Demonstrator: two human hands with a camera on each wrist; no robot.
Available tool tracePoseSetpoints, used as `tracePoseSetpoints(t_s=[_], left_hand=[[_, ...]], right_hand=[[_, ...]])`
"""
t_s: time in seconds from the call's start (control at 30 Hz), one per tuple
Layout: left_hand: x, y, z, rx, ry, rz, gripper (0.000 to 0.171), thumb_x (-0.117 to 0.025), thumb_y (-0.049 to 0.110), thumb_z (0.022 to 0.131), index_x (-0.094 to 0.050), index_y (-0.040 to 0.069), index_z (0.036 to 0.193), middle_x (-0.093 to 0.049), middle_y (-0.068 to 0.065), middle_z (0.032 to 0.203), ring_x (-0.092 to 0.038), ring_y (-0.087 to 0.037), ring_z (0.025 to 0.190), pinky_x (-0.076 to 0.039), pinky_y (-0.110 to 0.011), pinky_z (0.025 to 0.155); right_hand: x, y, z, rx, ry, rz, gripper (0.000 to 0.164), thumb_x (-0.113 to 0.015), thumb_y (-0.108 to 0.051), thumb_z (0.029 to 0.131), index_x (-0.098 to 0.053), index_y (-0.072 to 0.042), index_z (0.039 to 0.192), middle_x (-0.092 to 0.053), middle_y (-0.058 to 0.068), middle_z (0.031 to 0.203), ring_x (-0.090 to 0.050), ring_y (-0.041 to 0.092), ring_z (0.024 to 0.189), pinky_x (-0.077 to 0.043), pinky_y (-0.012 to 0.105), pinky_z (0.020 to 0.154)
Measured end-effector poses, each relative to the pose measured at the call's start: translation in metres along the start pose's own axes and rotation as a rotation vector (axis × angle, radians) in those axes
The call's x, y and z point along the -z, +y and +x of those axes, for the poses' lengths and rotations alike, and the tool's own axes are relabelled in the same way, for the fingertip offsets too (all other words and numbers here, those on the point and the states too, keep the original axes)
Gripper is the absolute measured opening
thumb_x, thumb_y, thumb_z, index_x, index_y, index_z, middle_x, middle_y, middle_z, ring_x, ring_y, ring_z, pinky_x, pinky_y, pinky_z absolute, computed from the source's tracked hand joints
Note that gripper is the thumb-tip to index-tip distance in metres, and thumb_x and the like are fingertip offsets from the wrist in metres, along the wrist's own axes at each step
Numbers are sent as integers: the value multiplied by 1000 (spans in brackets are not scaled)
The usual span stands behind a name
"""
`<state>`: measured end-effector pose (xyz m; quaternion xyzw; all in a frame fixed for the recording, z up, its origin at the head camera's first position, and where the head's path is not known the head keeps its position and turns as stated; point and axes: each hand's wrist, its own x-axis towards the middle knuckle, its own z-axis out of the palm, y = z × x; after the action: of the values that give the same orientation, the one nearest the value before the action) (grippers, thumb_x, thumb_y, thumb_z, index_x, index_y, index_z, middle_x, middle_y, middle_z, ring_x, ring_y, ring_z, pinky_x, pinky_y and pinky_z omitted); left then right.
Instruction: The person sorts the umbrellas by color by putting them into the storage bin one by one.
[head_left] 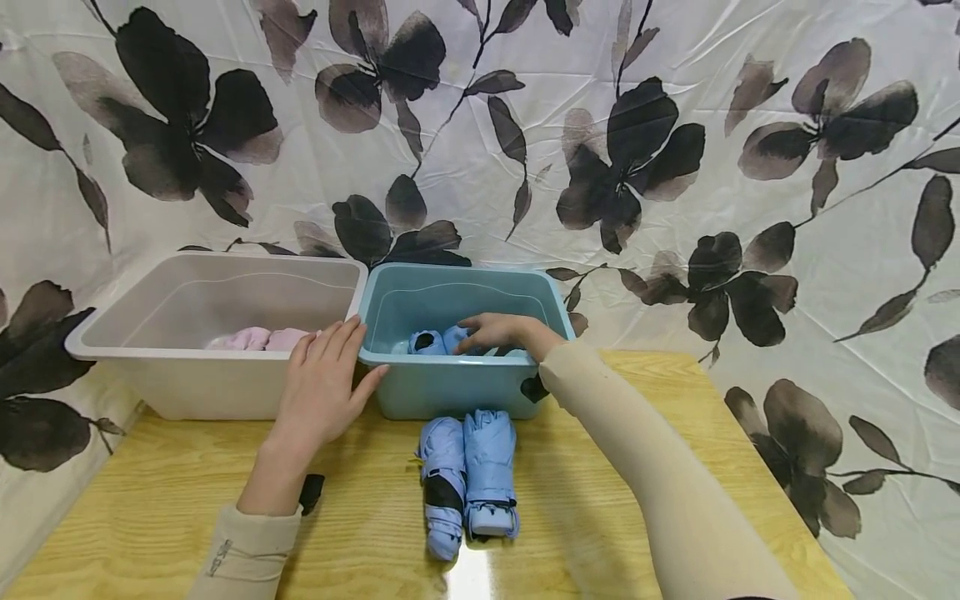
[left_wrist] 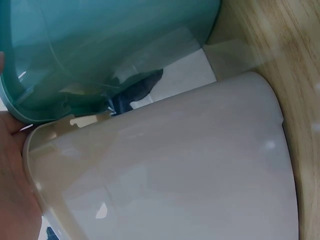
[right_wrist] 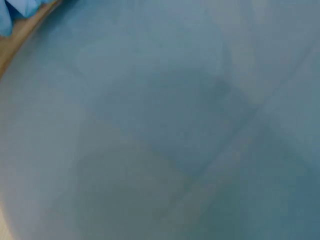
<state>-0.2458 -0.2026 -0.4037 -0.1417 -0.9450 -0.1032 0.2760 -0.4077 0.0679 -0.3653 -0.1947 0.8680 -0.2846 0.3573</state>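
Observation:
In the head view, my right hand (head_left: 498, 332) reaches over the front rim into the blue bin (head_left: 461, 387), its fingers stretched leftward by a blue folded umbrella (head_left: 454, 337). Beside that one lies another blue umbrella (head_left: 426, 342) with a dark round end; the rim hides their lower parts. My left hand (head_left: 322, 387) rests with straight fingers on the front rim of the off-white bin (head_left: 202, 387), near where the two bins meet. Two folded umbrellas, a periwinkle one (head_left: 442, 492) with a black band and a light blue one (head_left: 491, 475), lie on the table before the blue bin.
Pink bundles (head_left: 258, 338) lie inside the off-white bin. Both bins stand side by side at the back of the wooden table (head_left: 600, 517), against a floral cloth (head_left: 510, 167). The right wrist view is mostly filled by the blue bin's wall (right_wrist: 165, 125).

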Motion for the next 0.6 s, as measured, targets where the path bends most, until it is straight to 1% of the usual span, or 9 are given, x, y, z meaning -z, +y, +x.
tracePoseSetpoints(t_s=[0.1,0.17,0.3,0.47,0.6], left_hand=[[0,-1,-1,1,2,0,73,-62,46,101,-46,-3,153,-45,-22,158,-41,-42,143,-25,-59,118],[-1,0,0,-2,1,0,73,-62,46,101,-46,-3,153,-45,-23,158,-41,-42,143,-25,-59,118],[0,1,1,3,-3,1,72,-62,45,101,-46,-3,152,-44,-23,158,-40,-42,144,-26,-60,118],[1,3,0,8,-8,-1,71,-63,43,101,-46,-4,152,-44,-24,158,-40,-43,144,-26,-61,117],[1,4,0,5,-3,-2,71,-63,42,101,-46,-4,152,-44,-24,157,-40,-43,143,-26,-61,117]], right_hand=[[-3,-4,-7,39,45,-31,76,-62,-35,105,-23,-14,167,-38,13,165,-49,32,143,-45,51,113],[-2,-4,-15,70,77,-33,75,-62,-34,105,-25,-13,166,-36,13,166,-50,33,142,-46,52,111],[1,-4,-32,165,161,-3,70,-64,-31,104,-31,-13,164,-35,13,167,-48,31,143,-50,50,108],[0,-3,-62,293,288,29,66,-65,-30,104,-37,-15,162,-41,9,164,-52,31,139,-52,46,105],[-7,2,-88,390,400,12,65,-67,-28,103,-40,-14,160,-44,9,162,-54,34,138,-51,47,106]])
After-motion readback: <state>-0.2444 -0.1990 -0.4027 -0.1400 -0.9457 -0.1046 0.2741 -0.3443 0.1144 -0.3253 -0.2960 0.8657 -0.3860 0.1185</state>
